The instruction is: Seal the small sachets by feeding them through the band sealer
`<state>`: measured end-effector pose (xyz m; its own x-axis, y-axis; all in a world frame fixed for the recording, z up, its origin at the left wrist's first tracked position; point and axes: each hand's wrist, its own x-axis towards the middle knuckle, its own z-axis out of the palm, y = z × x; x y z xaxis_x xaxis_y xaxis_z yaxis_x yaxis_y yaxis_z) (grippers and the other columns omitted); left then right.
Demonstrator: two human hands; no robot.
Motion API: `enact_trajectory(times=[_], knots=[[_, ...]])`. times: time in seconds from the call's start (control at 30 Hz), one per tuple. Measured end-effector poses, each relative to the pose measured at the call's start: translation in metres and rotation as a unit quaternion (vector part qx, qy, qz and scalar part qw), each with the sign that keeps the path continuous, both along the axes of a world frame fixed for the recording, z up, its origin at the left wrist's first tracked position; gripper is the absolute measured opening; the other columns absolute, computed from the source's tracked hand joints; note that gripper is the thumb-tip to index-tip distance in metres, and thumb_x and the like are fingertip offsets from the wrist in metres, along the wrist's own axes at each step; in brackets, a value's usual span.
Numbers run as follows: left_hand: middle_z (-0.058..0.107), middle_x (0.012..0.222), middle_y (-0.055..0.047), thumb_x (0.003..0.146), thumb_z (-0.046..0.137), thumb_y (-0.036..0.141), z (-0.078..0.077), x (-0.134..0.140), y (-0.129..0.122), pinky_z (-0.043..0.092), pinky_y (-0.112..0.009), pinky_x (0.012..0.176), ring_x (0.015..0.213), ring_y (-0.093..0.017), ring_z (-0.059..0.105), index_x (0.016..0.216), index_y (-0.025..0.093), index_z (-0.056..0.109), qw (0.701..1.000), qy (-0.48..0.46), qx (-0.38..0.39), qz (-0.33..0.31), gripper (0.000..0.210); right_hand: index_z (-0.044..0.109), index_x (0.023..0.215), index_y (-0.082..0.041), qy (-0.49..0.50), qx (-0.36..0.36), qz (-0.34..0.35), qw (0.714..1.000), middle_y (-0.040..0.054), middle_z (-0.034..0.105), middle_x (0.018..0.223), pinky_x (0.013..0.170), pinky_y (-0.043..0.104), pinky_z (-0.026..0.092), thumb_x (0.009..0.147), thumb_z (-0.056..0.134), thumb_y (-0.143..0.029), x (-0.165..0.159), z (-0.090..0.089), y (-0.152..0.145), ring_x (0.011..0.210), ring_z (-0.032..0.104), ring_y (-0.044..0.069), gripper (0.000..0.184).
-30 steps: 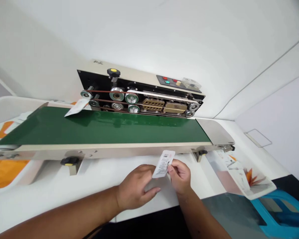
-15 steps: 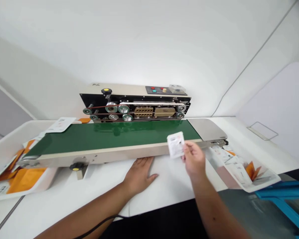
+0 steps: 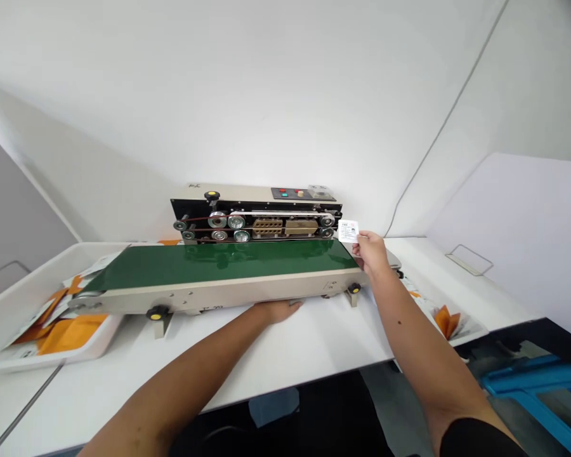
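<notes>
White packet [image 3: 347, 231] in right hand [image 3: 374, 251], seemingly pinched; left hand [image 3: 280, 311] apart.

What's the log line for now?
right hand: pinches packet near sealer's right end | left hand: at conveyor's near side, partly hidden

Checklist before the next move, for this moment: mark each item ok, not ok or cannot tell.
1. Grip on sachet: ok. The right hand pinches the white printed sachet by its right side.
2. Left hand off the green conveyor belt: ok. It is low at the front rail.
3. Sachet by the band sealer's right end: ok. Whether it touches the machine: cannot tell.
4. Sachet's edge still unsealed: cannot tell at this size.
5. Belt running: cannot tell.
6. White bin at the belt's left end: ok. Orange packets lie in it.
</notes>
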<state>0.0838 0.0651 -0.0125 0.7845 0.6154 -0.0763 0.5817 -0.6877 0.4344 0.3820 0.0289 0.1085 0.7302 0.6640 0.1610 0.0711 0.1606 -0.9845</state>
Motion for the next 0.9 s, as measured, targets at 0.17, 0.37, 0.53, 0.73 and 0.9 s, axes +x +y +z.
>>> enact_trajectory(times=[0.17, 0.37, 0.53, 0.73, 0.9], knots=[[0.044, 0.161, -0.009, 0.100, 0.035, 0.066, 0.002, -0.005, 0.000, 0.026, -0.044, 0.123, 0.149, -0.032, 0.039, 0.156, 0.023, 0.041, 0.999, 0.025, 0.001, -0.045, 0.071, 0.066, 0.102, -0.014, 0.026, -0.024, 0.030, 0.999, -0.0045, 0.057, 0.051, 0.034, 0.014, 0.035, 0.079, 0.064, -0.013, 0.001, 0.000, 0.012, 0.038, 0.051, 0.008, 0.023], [0.029, 0.168, 0.000, 0.096, 0.051, 0.061, 0.005, -0.022, -0.016, 0.027, -0.042, 0.124, 0.152, -0.030, 0.034, 0.162, 0.036, 0.027, 0.993, 0.004, 0.028, -0.115, 0.074, 0.065, 0.106, -0.013, 0.038, -0.061, 0.054, 0.996, -0.0012, 0.065, 0.076, 0.046, 0.018, 0.048, 0.098, 0.064, -0.025, -0.005, 0.001, 0.027, 0.054, 0.059, 0.008, 0.014], [0.024, 0.169, 0.001, 0.095, 0.056, 0.056, 0.007, -0.028, -0.029, 0.024, -0.040, 0.126, 0.154, -0.030, 0.030, 0.161, 0.034, 0.032, 0.987, -0.012, 0.045, -0.157, 0.073, 0.062, 0.125, -0.016, 0.044, -0.091, 0.082, 0.991, 0.0087, 0.066, 0.120, 0.083, 0.040, 0.060, 0.099, 0.064, -0.035, -0.008, 0.003, 0.032, 0.099, 0.068, 0.021, 0.032], [0.028, 0.168, 0.000, 0.095, 0.056, 0.057, 0.005, -0.029, -0.027, 0.028, -0.042, 0.125, 0.153, -0.030, 0.032, 0.160, 0.034, 0.034, 0.986, -0.023, 0.056, -0.157, 0.072, 0.061, 0.128, -0.016, 0.044, -0.108, 0.101, 0.988, 0.0101, 0.064, 0.127, 0.090, 0.044, 0.058, 0.099, 0.065, -0.035, -0.006, 0.003, 0.028, 0.107, 0.067, 0.024, 0.035], [0.031, 0.167, -0.001, 0.094, 0.057, 0.057, 0.000, -0.029, -0.024, 0.032, -0.042, 0.123, 0.151, -0.032, 0.036, 0.159, 0.034, 0.035, 0.984, -0.035, 0.064, -0.160, 0.073, 0.062, 0.126, -0.016, 0.030, -0.120, 0.108, 0.986, 0.0097, 0.065, 0.124, 0.087, 0.042, 0.059, 0.099, 0.065, -0.035, -0.007, 0.004, 0.023, 0.104, 0.067, 0.023, 0.034]])
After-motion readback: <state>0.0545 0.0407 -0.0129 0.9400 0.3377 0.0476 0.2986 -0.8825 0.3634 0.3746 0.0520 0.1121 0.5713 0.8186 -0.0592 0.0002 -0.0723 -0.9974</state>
